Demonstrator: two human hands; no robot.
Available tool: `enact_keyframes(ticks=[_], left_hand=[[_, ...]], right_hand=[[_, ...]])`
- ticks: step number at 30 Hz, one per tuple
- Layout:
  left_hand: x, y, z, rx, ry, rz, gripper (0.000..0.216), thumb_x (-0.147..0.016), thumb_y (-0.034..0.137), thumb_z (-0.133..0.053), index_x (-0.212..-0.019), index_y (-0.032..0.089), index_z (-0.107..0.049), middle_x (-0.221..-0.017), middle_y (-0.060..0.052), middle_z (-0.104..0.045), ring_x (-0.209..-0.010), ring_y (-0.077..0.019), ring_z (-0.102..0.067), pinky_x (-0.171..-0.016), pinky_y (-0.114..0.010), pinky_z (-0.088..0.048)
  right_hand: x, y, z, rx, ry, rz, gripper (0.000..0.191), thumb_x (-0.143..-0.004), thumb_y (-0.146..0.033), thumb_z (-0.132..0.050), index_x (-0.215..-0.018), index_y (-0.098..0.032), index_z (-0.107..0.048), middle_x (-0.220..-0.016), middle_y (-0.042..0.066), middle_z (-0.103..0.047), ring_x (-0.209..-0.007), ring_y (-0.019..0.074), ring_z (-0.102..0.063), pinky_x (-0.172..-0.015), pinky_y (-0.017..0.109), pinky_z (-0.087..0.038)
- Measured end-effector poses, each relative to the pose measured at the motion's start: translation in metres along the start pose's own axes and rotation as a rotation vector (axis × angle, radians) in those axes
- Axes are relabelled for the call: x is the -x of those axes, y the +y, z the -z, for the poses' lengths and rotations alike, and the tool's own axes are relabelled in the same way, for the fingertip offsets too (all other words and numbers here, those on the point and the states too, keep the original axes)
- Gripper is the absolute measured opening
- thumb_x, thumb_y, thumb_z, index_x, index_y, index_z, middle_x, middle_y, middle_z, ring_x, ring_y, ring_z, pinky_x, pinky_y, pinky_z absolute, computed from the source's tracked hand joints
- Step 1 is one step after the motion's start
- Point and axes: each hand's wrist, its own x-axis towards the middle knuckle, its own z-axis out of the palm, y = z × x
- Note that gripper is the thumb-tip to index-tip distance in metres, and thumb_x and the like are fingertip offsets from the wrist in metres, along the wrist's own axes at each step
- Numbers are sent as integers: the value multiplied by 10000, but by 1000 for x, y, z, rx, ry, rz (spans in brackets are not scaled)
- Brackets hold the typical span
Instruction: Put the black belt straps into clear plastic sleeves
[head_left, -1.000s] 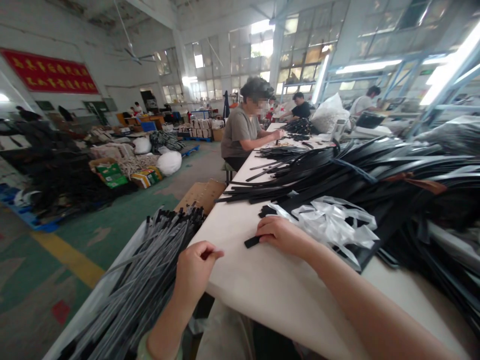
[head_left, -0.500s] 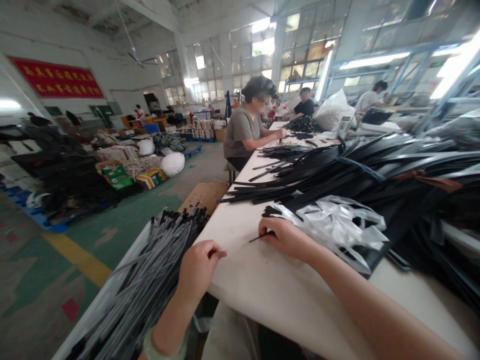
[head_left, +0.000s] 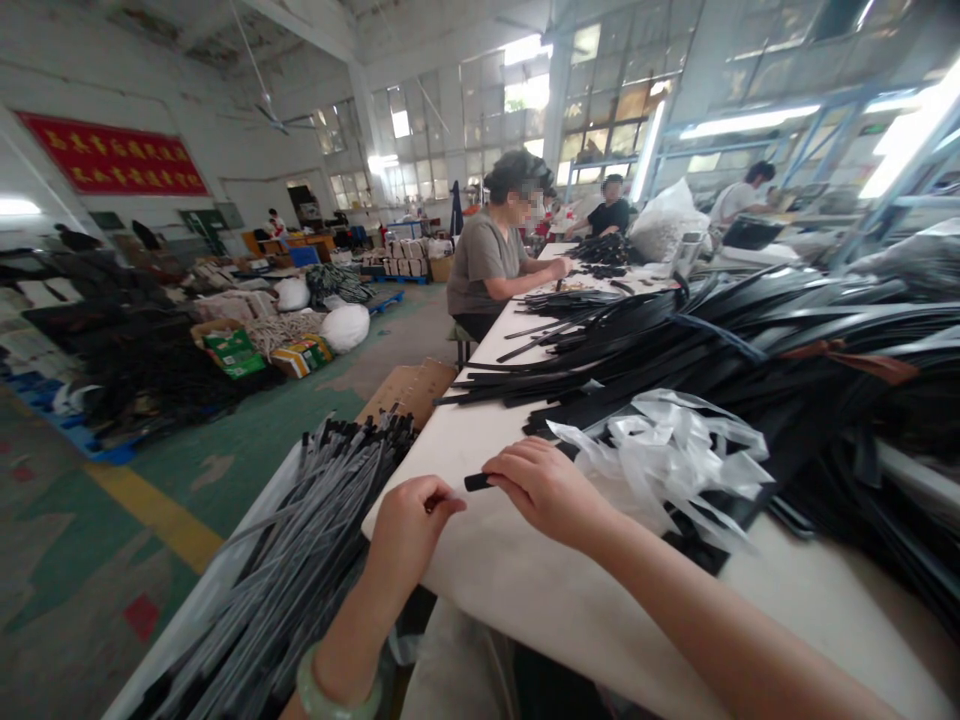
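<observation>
My right hand point(head_left: 544, 490) is closed on a black strip point(head_left: 475, 482), whose short flat end sticks out to the left past the fingertips. Just left of that end is my left hand point(head_left: 416, 515), its thumb and fingertips pinched together; whatever they hold, if anything, is too small to make out. Both hands are above the pale tabletop point(head_left: 495, 570), close to its left edge. Behind my right hand lies crumpled clear plastic wrapping point(head_left: 660, 450), partly over black strips. A large heap of long black strips point(head_left: 750, 340) spreads over the table to the right.
Left of the table, a long bin point(head_left: 180, 600) holds a bundle of grey and black strips point(head_left: 292, 540). A cardboard box point(head_left: 412, 390) stands beyond it. A co-worker point(head_left: 491, 250) sits along the table's far left side, hands on the tabletop.
My right hand has moved left and turned, bringing the strip's end nearer my left hand. My left hand has shifted slightly right. The plastic wrapping has moved a little.
</observation>
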Motion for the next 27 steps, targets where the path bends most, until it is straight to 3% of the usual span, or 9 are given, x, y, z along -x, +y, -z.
enact_keyframes(ticks=[7, 13, 18, 22, 27], left_hand=[[0, 2, -2, 66, -51, -7, 146, -767, 287, -597, -678, 190, -660, -672, -13, -658, -654, -170, -570, -621, -258, -359], [-2, 14, -4, 112, -204, -82, 276, -837, 284, -468, -631, 186, -623, -648, -27, -659, -652, -171, -591, -631, -258, -361], [0, -5, 29, -141, -283, -30, 293, -816, 279, -479, -561, 199, -597, -580, -21, -641, -584, -169, -575, -574, -247, -332], [-1, -34, 61, -286, -311, -42, 287, -823, 357, -489, -642, 226, -669, -701, -39, -696, -687, -202, -616, -623, -242, -381], [-9, -46, 63, -323, -283, -91, 251, -790, 394, -527, -820, 278, -747, -934, -53, -733, -872, -256, -653, -747, -266, -457]], right_hand=[[0, 1, 1, 32, -49, 27, 160, -941, -196, -474, -946, -168, -632, -841, 62, -656, -814, 181, -578, -785, 312, -373], [1, -3, -5, 120, -144, 74, 106, -914, -158, -508, -905, -169, -613, -817, 43, -647, -794, 178, -569, -779, 307, -353], [-1, 8, -4, 270, -279, 1, 171, -927, -319, -541, -920, -161, -605, -823, 58, -666, -794, 198, -607, -763, 310, -355], [-2, 19, -3, 333, -323, 10, 203, -943, -304, -510, -829, -165, -604, -813, 49, -660, -809, 187, -602, -778, 313, -336], [-3, 8, 1, 376, -253, 73, 152, -933, -235, -484, -846, -157, -582, -821, 43, -640, -823, 189, -570, -779, 329, -322]])
